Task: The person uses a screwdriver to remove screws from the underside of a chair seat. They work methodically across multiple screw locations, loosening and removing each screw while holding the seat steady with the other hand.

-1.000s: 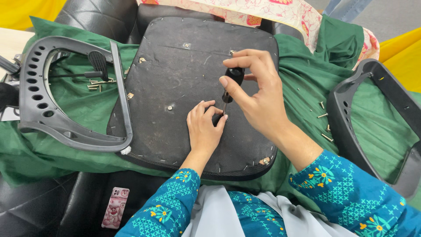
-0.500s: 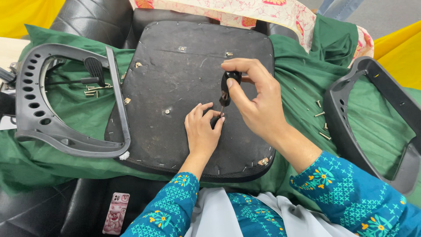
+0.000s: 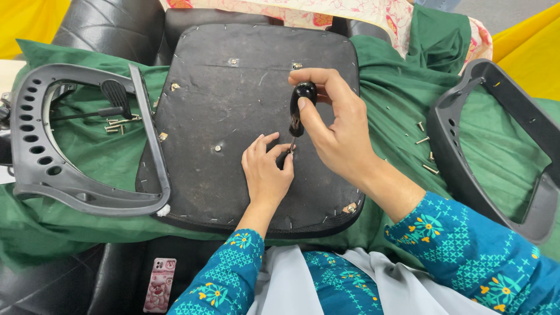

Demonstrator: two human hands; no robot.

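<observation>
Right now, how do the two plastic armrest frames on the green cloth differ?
The left armrest frame has a row of holes along its outer curve and overlaps the black seat base. The right armrest frame lies clear of the seat base, with few holes showing. Both are dark plastic loops.

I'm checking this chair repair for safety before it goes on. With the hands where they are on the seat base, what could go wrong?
The left hand has its fingertips right at the tip of the screwdriver held by the right hand; a slip could jab a finger. Loose screws lie on the sloping green cloth and might roll off. Staple ends show along the seat base rim and could scratch.
</observation>
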